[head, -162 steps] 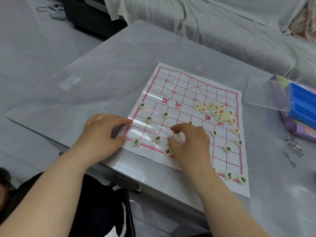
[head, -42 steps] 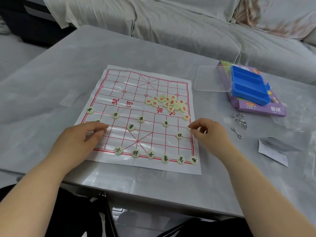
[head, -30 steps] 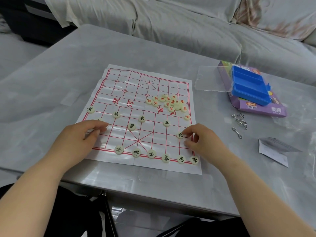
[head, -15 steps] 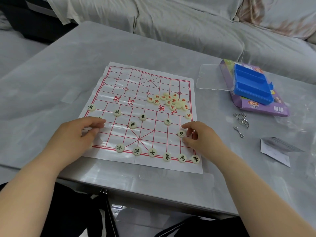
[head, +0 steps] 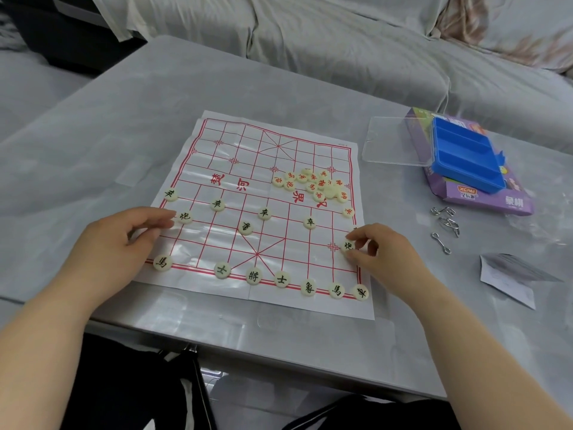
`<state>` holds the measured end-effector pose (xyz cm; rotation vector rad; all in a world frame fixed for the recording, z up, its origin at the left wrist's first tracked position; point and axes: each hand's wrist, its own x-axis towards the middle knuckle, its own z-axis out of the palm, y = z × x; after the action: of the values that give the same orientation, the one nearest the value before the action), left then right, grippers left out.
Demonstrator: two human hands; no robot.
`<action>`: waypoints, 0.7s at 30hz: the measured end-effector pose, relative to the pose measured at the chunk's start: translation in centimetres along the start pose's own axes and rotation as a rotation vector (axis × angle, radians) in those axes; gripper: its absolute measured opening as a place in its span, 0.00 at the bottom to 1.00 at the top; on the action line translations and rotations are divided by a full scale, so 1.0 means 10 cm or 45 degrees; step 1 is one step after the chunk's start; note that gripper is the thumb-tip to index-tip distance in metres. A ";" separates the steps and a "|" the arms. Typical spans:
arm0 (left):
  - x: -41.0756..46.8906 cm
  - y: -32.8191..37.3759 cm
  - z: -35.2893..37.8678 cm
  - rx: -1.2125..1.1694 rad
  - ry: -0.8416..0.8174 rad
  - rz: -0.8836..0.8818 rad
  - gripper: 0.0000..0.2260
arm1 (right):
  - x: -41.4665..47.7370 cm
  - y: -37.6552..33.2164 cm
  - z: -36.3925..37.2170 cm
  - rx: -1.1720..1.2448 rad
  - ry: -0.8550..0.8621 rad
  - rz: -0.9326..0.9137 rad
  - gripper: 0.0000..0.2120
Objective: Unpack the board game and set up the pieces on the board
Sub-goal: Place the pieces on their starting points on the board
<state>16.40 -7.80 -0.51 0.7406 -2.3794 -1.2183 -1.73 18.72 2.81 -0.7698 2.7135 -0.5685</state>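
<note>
A paper xiangqi board (head: 235,169) lies flat on the grey table (head: 124,135). Black-lettered pieces stand along its near half, and the red-lettered pieces (head: 316,184) lie heaped past the river (some face down). The right hand (head: 381,252) pinches the right cannon piece (head: 348,246) between thumb and forefinger. The left hand (head: 117,240) rests on the board's left edge, fingertips just beside the left cannon piece (head: 185,216). To the right sit a blue tray (head: 465,159) on a purple box (head: 496,203), a clear lid (head: 393,141) and wire puzzles (head: 446,225).
</note>
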 end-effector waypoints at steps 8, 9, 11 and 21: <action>-0.03 0.00 0.02 -0.024 0.033 0.025 0.19 | 0.01 -0.14 0.08 -0.009 -0.046 0.001 0.13; -0.04 0.00 0.01 -0.031 0.046 0.017 0.18 | 0.02 -0.16 0.09 -0.019 -0.047 0.008 0.13; -0.04 0.00 0.00 -0.043 0.061 -0.003 0.17 | 0.03 -0.17 0.10 -0.057 -0.045 0.022 0.13; -0.04 0.00 -0.02 -0.077 0.033 -0.035 0.20 | 0.08 -0.44 0.11 -0.079 -0.007 -0.105 0.15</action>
<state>16.86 -7.69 -0.42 0.7673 -2.3080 -1.2781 -0.02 14.50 3.66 -0.9010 2.7159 -0.5012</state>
